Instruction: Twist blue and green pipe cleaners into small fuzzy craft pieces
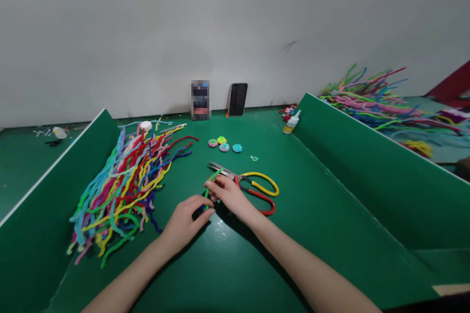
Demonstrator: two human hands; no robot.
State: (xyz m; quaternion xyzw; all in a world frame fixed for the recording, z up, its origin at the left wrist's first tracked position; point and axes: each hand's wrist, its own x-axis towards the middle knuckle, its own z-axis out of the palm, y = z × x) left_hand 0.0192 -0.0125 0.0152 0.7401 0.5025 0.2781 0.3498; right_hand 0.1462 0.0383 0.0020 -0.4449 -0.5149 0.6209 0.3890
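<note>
Both hands meet over the middle of a green table. A short green pipe cleaner (214, 174) runs between them, its upper tip sticking out past the right fingers. My left hand (189, 217) pinches its lower end between thumb and fingertips. With fingers curled, my right hand (228, 194) grips it higher up. Just beyond the right hand lie scissors (238, 177) with one yellow and one red handle, partly covered by that hand. Farther back sit several small coiled pipe-cleaner pieces (223, 147) in pink, yellow and blue. A tiny pale green scrap (254, 158) lies to their right.
A big heap of coloured pipe cleaners (128, 176) spreads on the left, with tweezers (172, 128) and a white cap (146, 126) behind. Two phones (238, 100) lean on the back wall. A glue bottle (292, 122) stands by the right green divider (367, 171); more pipe cleaners (382, 102) lie beyond.
</note>
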